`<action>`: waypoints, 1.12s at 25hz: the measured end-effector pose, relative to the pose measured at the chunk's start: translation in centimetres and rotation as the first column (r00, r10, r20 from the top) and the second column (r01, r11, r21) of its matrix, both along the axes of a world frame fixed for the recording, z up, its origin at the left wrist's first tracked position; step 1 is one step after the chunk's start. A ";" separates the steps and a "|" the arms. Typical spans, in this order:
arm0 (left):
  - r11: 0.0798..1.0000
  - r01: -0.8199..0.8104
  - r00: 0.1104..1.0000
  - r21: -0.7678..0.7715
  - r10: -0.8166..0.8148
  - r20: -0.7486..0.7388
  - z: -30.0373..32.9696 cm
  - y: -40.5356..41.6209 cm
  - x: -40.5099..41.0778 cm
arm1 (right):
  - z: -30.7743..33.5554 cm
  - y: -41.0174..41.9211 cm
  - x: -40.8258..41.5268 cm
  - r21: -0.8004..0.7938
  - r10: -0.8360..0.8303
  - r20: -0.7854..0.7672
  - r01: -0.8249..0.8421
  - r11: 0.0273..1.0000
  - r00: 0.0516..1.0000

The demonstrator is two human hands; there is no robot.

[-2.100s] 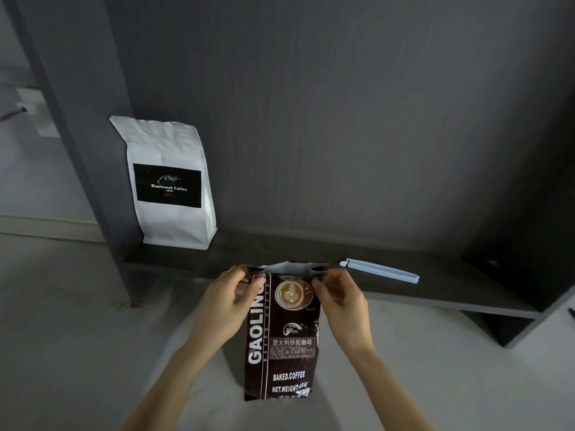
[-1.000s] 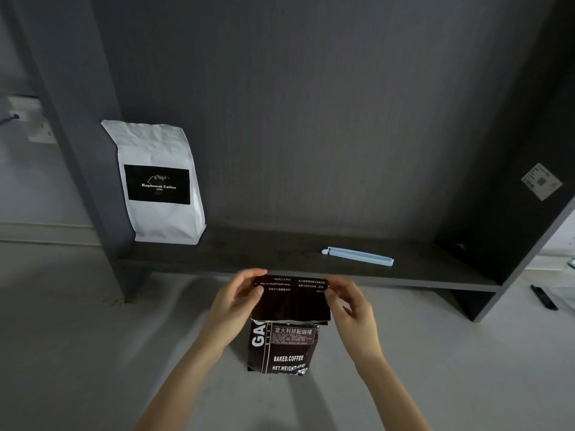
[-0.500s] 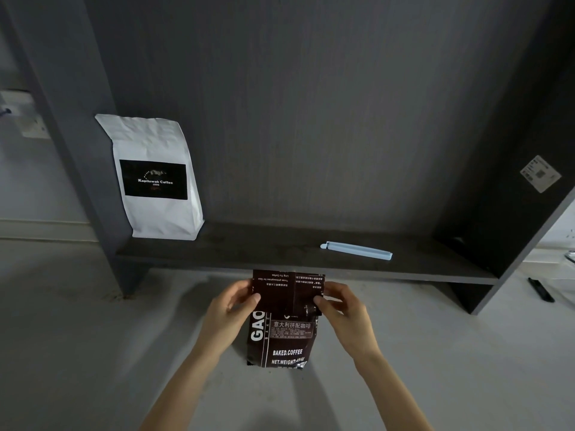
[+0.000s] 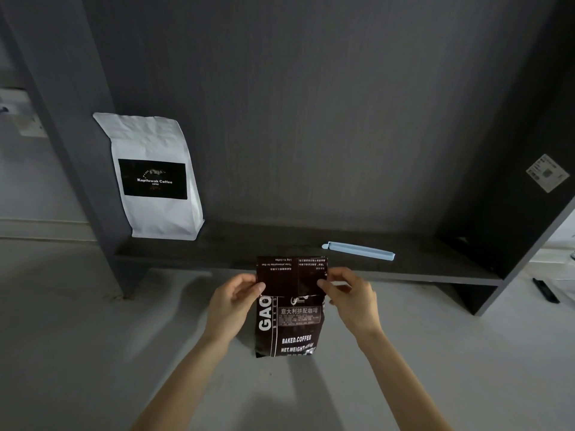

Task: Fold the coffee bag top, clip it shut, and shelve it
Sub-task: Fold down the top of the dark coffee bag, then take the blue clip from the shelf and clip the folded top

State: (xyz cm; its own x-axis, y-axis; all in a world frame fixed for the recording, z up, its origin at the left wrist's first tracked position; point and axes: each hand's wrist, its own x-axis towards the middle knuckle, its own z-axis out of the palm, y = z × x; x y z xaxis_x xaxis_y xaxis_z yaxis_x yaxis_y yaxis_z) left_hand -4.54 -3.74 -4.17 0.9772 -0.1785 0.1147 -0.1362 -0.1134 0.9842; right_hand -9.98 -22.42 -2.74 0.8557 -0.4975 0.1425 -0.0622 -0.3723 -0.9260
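A dark brown coffee bag (image 4: pixel 291 325) with white lettering stands upright on the pale floor, just in front of the low dark shelf (image 4: pixel 249 247). Its top is folded down toward me, so the upside-down print of the back faces me. My left hand (image 4: pixel 231 301) pinches the fold's left edge and my right hand (image 4: pixel 350 295) pinches its right edge. A long pale blue clip (image 4: pixel 359 251) lies flat on the shelf board, behind and to the right of the bag, untouched.
A white coffee bag (image 4: pixel 155 177) with a black label stands at the shelf's left end against the side panel. The shelf's right panel (image 4: pixel 529 213) carries a small sticker. A dark object (image 4: pixel 545 290) lies on the floor at far right.
The bag's top, held upright at first, has been folded down over the front and the fold doubled, so the bag looks shorter. Both hands stayed at the fold's edges.
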 end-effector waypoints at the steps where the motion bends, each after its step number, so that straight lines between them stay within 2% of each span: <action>1: 1.000 0.006 1.000 0.009 -0.006 0.004 0.3 -0.2 0.5 | 0.3 -0.2 0.5 -0.003 -0.002 0.000 0.002 1.000 1.000; 9: 0.996 -0.075 0.994 0.052 0.079 -0.080 -0.9 -1.2 3.6 | -1.4 -0.5 3.4 -0.030 -0.034 -0.038 0.033 0.999 0.999; 13: 0.983 -0.127 0.992 0.130 0.123 0.043 -1.4 -1.9 4.2 | -2.0 -0.6 4.4 -0.099 -0.028 -0.004 0.027 0.995 1.000; 18: 0.976 -0.159 0.982 0.148 0.141 0.129 -1.3 -2.3 4.6 | -2.2 -1.1 5.5 -0.116 0.006 -0.024 -0.009 0.993 1.000; 24: 0.976 -0.116 0.990 0.185 0.098 0.105 -1.2 -2.7 5.5 | -2.2 -1.4 5.8 -0.129 0.071 -0.040 -0.076 0.989 0.997; 26: 0.977 -0.103 0.991 0.185 0.086 0.097 -1.3 -2.7 5.6 | -1.7 -1.6 5.7 -0.165 0.093 -0.027 -0.096 0.982 0.995; 28: 0.977 -0.096 0.992 0.190 0.079 0.098 -1.2 -2.6 5.7 | -0.9 -2.6 6.0 -0.233 0.051 0.028 -0.043 0.971 0.998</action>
